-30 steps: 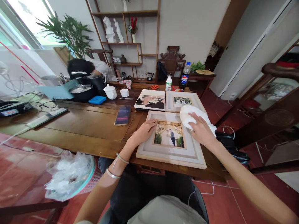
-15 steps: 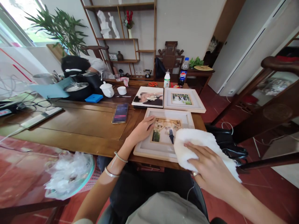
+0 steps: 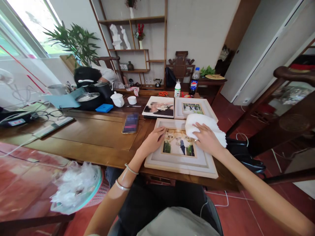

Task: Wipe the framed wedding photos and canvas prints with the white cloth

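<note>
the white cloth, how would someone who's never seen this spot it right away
On the wooden table, find the nearest pale picture frame. Over its far right corner, under the person's right hand, lies the cloth. It is white, fluffy and loosely bunched, unlike the hard-edged frame.

On the worktop [image 3: 105,131], our left grip [image 3: 154,141] touched the left side of a framed photo [image 3: 177,144]. Our right grip [image 3: 206,138] held a white cloth [image 3: 209,120] over its upper right corner.
</note>
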`<state>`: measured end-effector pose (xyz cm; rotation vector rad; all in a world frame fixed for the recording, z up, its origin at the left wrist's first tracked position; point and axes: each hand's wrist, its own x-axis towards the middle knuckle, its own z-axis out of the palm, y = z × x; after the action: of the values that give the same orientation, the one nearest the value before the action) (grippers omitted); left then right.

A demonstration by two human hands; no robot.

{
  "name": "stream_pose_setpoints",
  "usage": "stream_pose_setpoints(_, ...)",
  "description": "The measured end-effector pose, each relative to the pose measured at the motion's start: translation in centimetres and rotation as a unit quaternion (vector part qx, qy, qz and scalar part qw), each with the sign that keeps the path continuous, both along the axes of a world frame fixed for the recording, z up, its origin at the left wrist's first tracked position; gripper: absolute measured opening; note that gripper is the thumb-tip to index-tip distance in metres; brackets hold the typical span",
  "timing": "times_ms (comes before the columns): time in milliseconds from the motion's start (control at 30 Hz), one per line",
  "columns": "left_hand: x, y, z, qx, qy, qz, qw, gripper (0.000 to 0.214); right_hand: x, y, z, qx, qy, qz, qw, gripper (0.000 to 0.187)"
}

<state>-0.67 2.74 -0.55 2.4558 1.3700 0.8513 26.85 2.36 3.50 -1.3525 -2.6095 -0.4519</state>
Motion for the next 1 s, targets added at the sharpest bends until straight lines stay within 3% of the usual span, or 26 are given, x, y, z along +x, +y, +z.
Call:
stream_pose_setpoints(233, 0.2, 0.0, -0.2, 0.002, 0.003, 0.009, 1.0, 0.04, -2.1, -11.5, 1.9, -0.057, 0.019, 0.018, 0.998, 0.033)
stream_pose_setpoints(333, 0.1, 0.0, -0.2, 0.005, 0.005, 0.004, 1.0, 0.039, -2.6, -13.7, 1.7, -0.061, 0.074, 0.039, 0.995, 0.027)
stream_pose_setpoints(467, -0.1, 0.1, -0.3, 0.01, 0.015, -0.004, 1.0, 0.039, -2.0, -11.6, 0.5, -0.048, 0.1, 0.031, 0.993, 0.017)
stream_pose_setpoints(633, -0.2, 0.4, -0.7, 0.016, 0.021, -0.005, 1.0, 0.039, -0.4, -4.7, 1.1, -0.029, 0.05, 0.016, 0.998, 0.024)
stream_pose_setpoints(800, -0.4, 0.6, -0.9, 0.002, 0.033, -0.009, 0.999, 0.041, -0.1, 1.6, 1.8, -0.02, -0.01, 0.021, 1.0, 0.041)
stream_pose_setpoints(900, -0.5, 0.5, -0.6, -0.004, 0.036, -0.004, 0.999, 0.042, -0.7, 2.3, 1.3, -0.024, -0.028, 0.014, 0.999, 0.045)
stream_pose_setpoints(1000, -0.4, 0.4, -0.2, -0.011, 0.033, 0.0, 0.999, 0.042, -1.2, 0.1, 1.1, -0.047, -0.045, 0.025, 0.998, 0.044)
